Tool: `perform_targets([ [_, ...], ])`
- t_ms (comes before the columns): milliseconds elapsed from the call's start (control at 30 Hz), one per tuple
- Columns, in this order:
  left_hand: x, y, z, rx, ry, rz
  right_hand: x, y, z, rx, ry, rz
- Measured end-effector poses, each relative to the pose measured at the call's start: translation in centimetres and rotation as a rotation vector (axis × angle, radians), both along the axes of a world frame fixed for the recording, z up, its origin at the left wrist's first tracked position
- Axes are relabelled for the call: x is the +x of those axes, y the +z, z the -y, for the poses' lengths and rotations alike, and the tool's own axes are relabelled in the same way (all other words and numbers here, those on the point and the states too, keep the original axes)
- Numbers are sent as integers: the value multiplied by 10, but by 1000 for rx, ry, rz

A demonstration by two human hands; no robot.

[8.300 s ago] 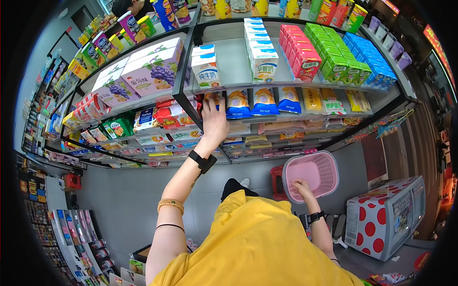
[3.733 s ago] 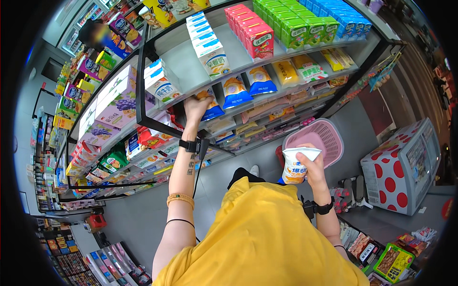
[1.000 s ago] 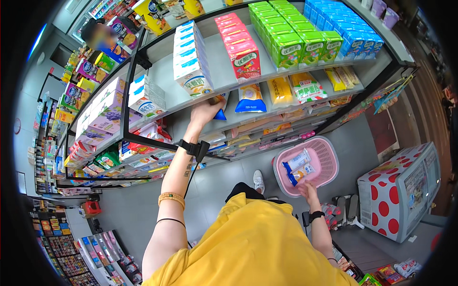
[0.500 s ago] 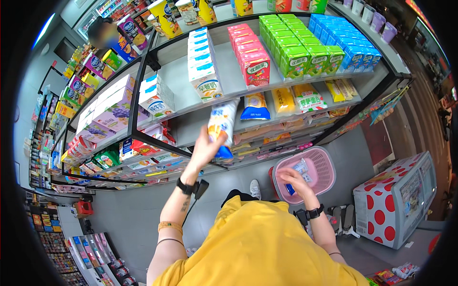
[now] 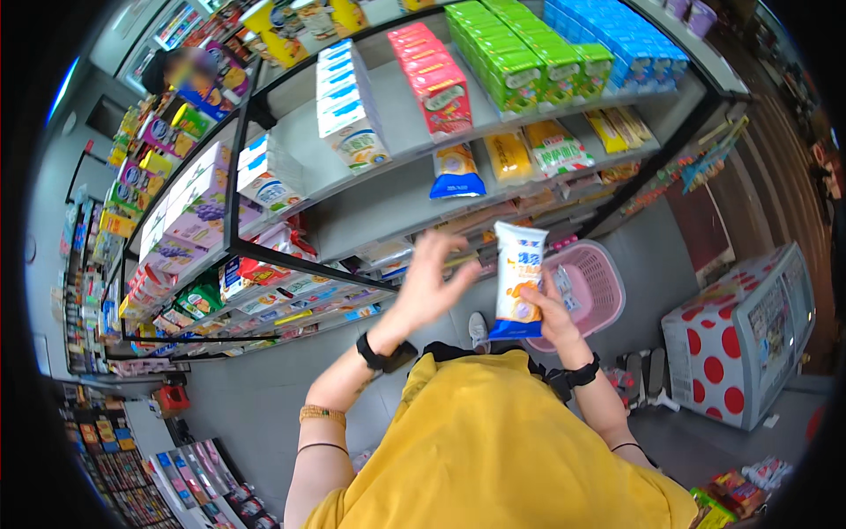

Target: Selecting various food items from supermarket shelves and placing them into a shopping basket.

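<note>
My right hand grips a white, blue and orange packet of bread by its lower right side, fingers partly behind it. The packet stands nearly upright in front of my body, its printed face toward me. To its left, my left hand is raised with fingers spread and holds nothing. Just behind the packet, a pink plastic basket sits on the floor with packets inside, partly hidden. A similar blue and orange packet lies on the lower shelf, beside a yellow packet.
Above, the shelf carries rows of white cartons, red cartons, green cartons and blue cartons. A red-dotted white freezer stands at the right. Another person is beyond the shelf at upper left.
The bread packet has passed from my left hand to my right hand, moving right and away from the shelf. My left hand has opened. My right hand has risen slightly from the basket.
</note>
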State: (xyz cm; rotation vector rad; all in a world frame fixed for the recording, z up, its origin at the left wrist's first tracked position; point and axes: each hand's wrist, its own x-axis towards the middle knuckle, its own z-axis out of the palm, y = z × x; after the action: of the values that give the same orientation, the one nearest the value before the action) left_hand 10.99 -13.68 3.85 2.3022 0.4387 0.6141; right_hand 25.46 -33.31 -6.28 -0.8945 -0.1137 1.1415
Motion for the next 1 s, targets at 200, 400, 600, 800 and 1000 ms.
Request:
perform_targets([
  [200, 55, -13, -81, 241, 324, -91, 37, -63, 72, -196, -283, 35],
  [400, 109, -15, -140, -44, 421, -526, 33, -166, 146, -483, -387, -104],
  [600, 126, -38, -153, -242, 202, -331, 24, -228, 148, -672, -290, -37],
  [800, 121, -41, -160, -395, 198, -329, 44, -261, 121, -768, -83, -237],
  [1000, 74, -18, -140, -807, 252, -337, 49, -293, 107, -901, -195, -169],
])
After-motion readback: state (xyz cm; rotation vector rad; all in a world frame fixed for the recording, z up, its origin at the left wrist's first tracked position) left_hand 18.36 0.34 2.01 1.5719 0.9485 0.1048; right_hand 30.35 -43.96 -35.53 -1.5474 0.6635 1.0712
